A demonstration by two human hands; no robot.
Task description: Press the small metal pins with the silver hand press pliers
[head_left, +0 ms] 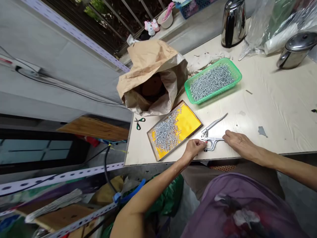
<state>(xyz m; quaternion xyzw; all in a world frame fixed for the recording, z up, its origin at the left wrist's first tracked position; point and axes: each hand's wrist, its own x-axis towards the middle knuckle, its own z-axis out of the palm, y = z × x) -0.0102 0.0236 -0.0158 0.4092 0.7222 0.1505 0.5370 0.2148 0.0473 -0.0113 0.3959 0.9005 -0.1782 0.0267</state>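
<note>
Silver snap-fastener pliers with a coil spring lie near the table's front edge, handles apart. My right hand is closed around the end of the lower handle. At the jaw end, my left hand has its thumb and fingertips pinched together. A tiny red spot shows beside those fingertips; what they hold is too small to make out. Just left of the pliers sits a shallow tray with a yellow lining, partly covered by small silver metal pins.
A green plastic basket full of similar pins stands farther back. Beside it is an open brown paper sack. Small green-handled scissors lie at the left edge. A kettle, a lidded metal pot and plastic bags occupy the back right.
</note>
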